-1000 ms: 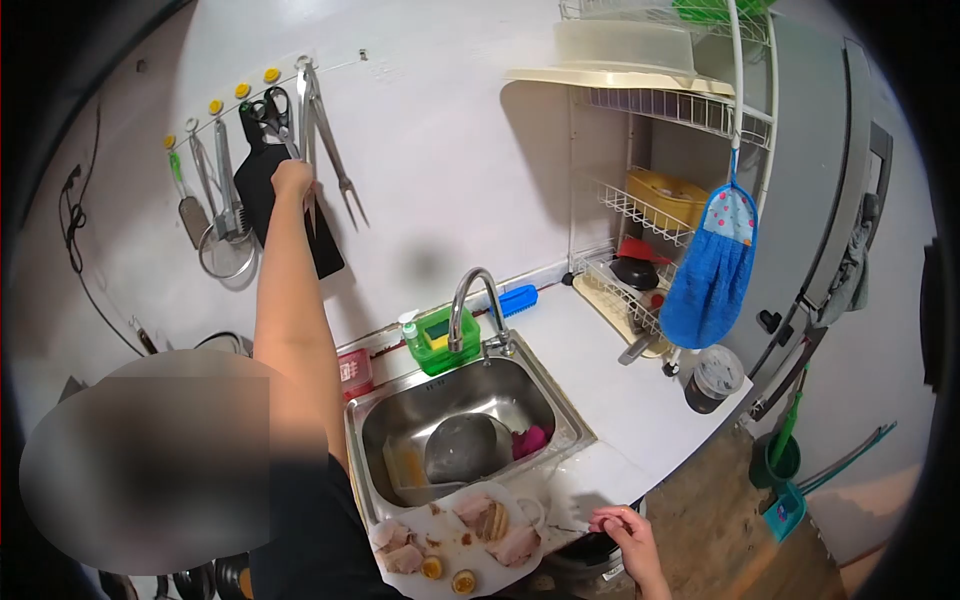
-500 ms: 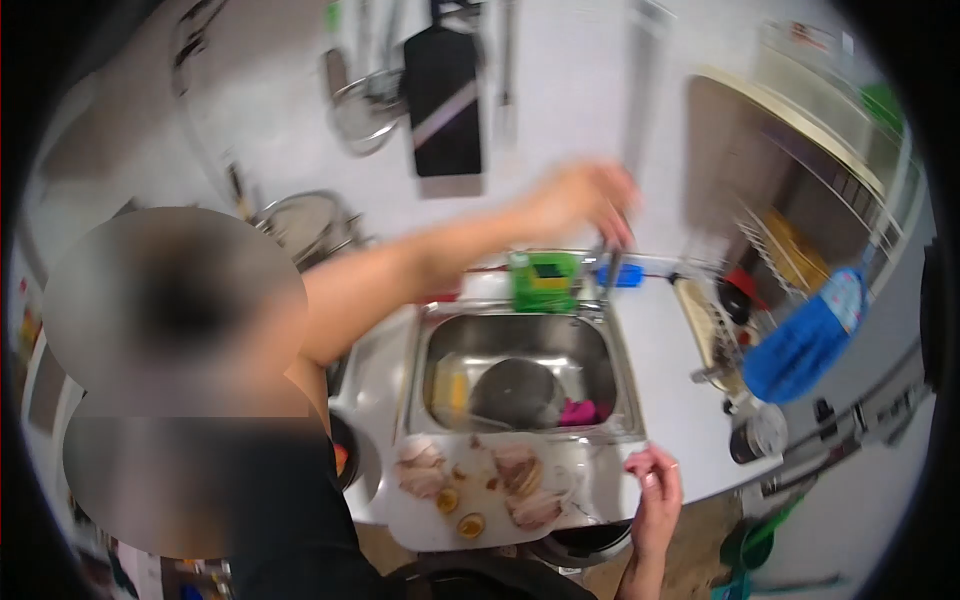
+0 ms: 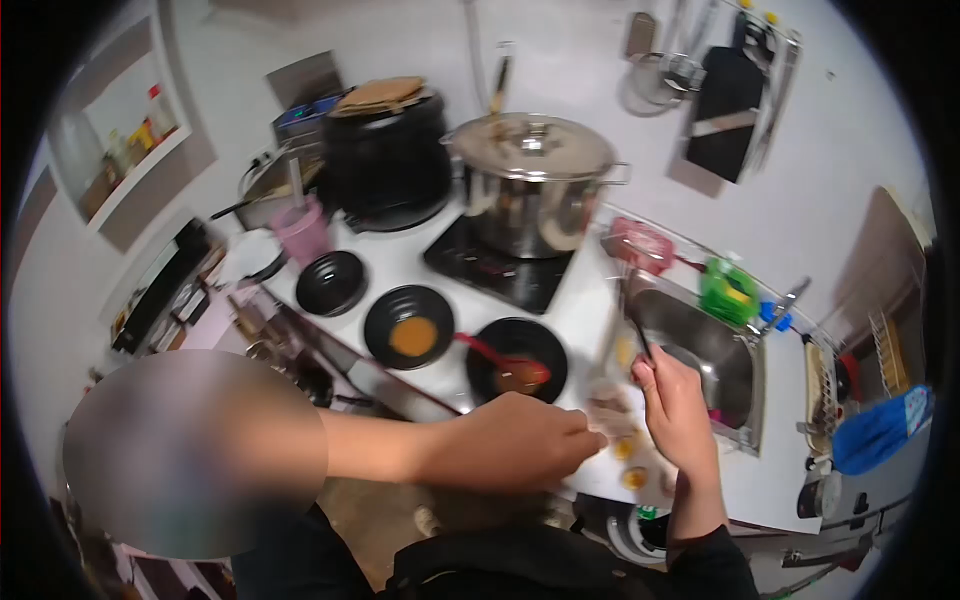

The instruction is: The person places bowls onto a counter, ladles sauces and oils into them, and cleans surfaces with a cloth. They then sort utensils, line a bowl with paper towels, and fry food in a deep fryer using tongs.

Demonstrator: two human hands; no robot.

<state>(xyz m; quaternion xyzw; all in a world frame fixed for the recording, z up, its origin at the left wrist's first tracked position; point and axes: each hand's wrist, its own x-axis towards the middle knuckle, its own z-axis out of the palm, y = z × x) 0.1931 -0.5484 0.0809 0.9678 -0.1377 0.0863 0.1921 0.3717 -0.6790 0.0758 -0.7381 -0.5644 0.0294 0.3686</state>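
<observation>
My right hand (image 3: 675,400) is closed around a slim dark utensil (image 3: 642,330) that points up toward the sink; its far end is blurred. My left hand (image 3: 530,440) is curled, fingers together, at the left side of the white cutting board (image 3: 600,480); what it may hold does not show. Pale raw meat (image 3: 610,402) and small yellow halved pieces (image 3: 627,447) lie on the board between the hands. Just beyond my left hand stands a black bowl (image 3: 480,385) with reddish liquid and a red spoon (image 3: 505,360) in it.
Another black bowl (image 3: 378,325) holds orange-brown sauce, and a third black bowl (image 3: 332,283) sits farther left. A lidded steel pot (image 3: 530,195) stands on a black cooktop (image 3: 480,270). The steel sink (image 3: 735,375) lies right of the board.
The view has swung left, bringing the pot and bowls into sight. My left hand has come down from above the sink's tap to the board. My right hand now grips the dark utensil.
</observation>
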